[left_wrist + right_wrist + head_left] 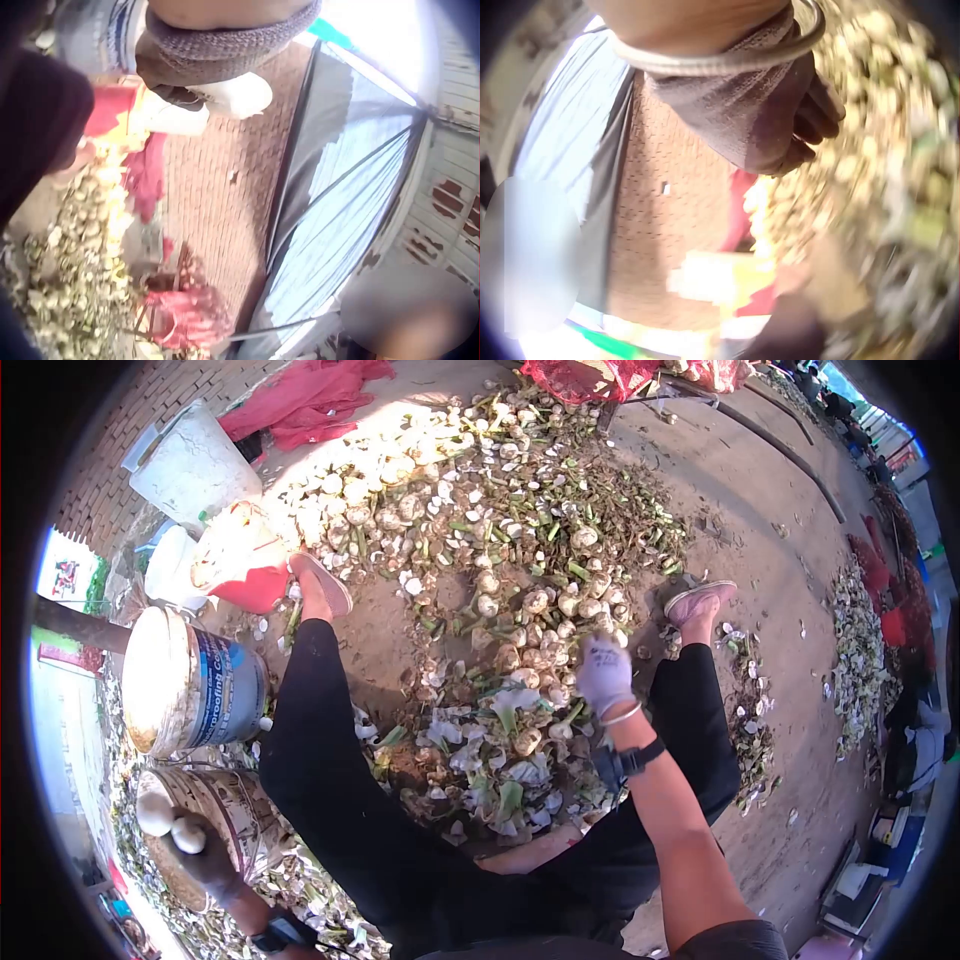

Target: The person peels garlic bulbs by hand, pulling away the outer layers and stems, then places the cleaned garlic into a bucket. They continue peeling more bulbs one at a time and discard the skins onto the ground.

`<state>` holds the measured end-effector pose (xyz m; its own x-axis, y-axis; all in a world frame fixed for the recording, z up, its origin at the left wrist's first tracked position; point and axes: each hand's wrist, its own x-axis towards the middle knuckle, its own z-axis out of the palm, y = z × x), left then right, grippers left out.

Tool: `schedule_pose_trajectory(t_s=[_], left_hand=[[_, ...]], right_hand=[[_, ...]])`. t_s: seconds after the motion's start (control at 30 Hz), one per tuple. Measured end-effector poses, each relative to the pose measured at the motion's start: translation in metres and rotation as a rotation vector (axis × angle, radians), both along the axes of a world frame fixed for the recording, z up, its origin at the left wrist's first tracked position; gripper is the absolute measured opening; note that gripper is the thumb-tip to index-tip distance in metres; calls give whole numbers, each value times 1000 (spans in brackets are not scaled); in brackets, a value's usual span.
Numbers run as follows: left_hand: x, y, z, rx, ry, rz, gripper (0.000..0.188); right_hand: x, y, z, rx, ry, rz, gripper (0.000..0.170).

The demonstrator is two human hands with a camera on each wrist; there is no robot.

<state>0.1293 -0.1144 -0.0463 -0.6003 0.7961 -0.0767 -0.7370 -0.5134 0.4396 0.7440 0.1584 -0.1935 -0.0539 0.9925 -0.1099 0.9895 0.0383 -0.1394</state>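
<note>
My gloved left hand (pixel 208 865) holds two pale, trimmed garlic bulbs (pixel 188 835) over the lower bucket (pixel 245 810) at the left. In the left wrist view, the white bulbs (pixel 241 96) sit at the fingers of the knitted glove, and part of the grip is hidden. My gloved right hand (pixel 606 672) is over the near part of a heap of garlic bulbs (pixel 540 635) between the feet. Seen from the right wrist, this hand (pixel 754 120) has loosely curled fingers, with nothing visible in them.
A white bucket with a blue label (pixel 190 680) stands left of the left leg. Beyond it are a red bucket (pixel 250 575) and a tall white container (pixel 195 465). Leaves and skins (pixel 490 760) litter the ground between the legs. Red mesh bags (pixel 580 378) lie at the back.
</note>
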Motion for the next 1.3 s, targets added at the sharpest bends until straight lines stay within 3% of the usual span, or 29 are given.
schedule_pose_trajectory(t_s=[0.07, 0.13, 0.17, 0.2, 0.27, 0.33, 0.4, 0.47, 0.5, 0.53, 0.57, 0.6, 0.63, 0.67, 0.7, 0.73, 0.8, 0.83, 0.9, 0.93, 1.0, 1.07, 1.17, 1.27, 1.3], left_hand=[[-89, -47, 0, -21, 44, 186, 37], [-72, -40, 4, -198, 56, 438, 38], [-42, -24, -1, -173, 187, 255, 39], [0, -3, -11, -148, 313, 73, 40], [88, 45, -38, -631, 1495, 301, 42], [193, 88, -23, -737, 1172, 79, 38], [255, 112, -12, -707, 582, -269, 35], [291, 109, -35, -552, 1008, -595, 40], [315, 114, -33, -660, 748, -774, 41], [339, 118, -31, -759, 476, -941, 42], [356, 110, -51, -634, 576, -961, 50], [370, 102, -71, -509, 674, -977, 60], [384, 98, -71, -413, 688, -959, 67], [394, 97, -68, -316, 702, -941, 75], [399, 104, -61, -237, 1089, -783, 77], [402, 102, -54, -285, 767, -793, 77], [386, 97, -43, -296, 999, -725, 78], [378, 96, -37, -292, 1005, -721, 78], [366, 90, -24, -160, 1651, -342, 71], [362, 88, -18, -161, 1653, -338, 71], [354, 86, -10, -22, 1925, -174, 63], [349, 84, -9, 7, 1941, -87, 58], [342, 76, -4, 18, 2022, -78, 62], [338, 70, -4, -64, 1922, -274, 67], [338, 69, -5, -79, 1791, -351, 68]], right_hand=[[32, 35, -23, -27, 24, -313, 34], [56, 49, -49, -211, 89, -433, 45], [72, 53, -78, -297, 52, -272, 57], [81, 51, -98, -298, 49, -265, 57], [89, 38, -120, -35, 241, -305, 55], [84, 24, -101, -98, 251, -327, 57], [92, 2, -96, -204, 201, -479, 60], [104, -27, -103, -126, 310, -533, 54], [96, -50, -93, -25, 504, -537, 43], [70, -68, -59, -222, 1176, -803, 33], [38, -91, -16, -286, 1646, -771, 31], [12, -109, 25, -502, 1608, -808, 37], [-17, -124, 54, -639, 1947, -739, 42], [-34, -140, 61, -763, 2138, -557, 42], [-64, -152, 103, -645, 2090, -595, 45], [-61, -169, 79, -585, 1773, -556, 48], [-65, -174, 98, -304, 1364, -267, 47], [-70, -176, 113, -299, 1368, -261, 47], [-89, -177, 145, -211, 1898, -323, 40], [-94, -179, 143, -213, 1900, -319, 40], [-104, -182, 133, -214, 1802, -375, 37], [-109, -184, 129, -175, 1831, -348, 36], [-101, -183, 145, -228, 1498, -75, 31], [-85, -182, 159, -444, 1376, 30, 32], [-78, -180, 156, -496, 1295, 97, 33]])
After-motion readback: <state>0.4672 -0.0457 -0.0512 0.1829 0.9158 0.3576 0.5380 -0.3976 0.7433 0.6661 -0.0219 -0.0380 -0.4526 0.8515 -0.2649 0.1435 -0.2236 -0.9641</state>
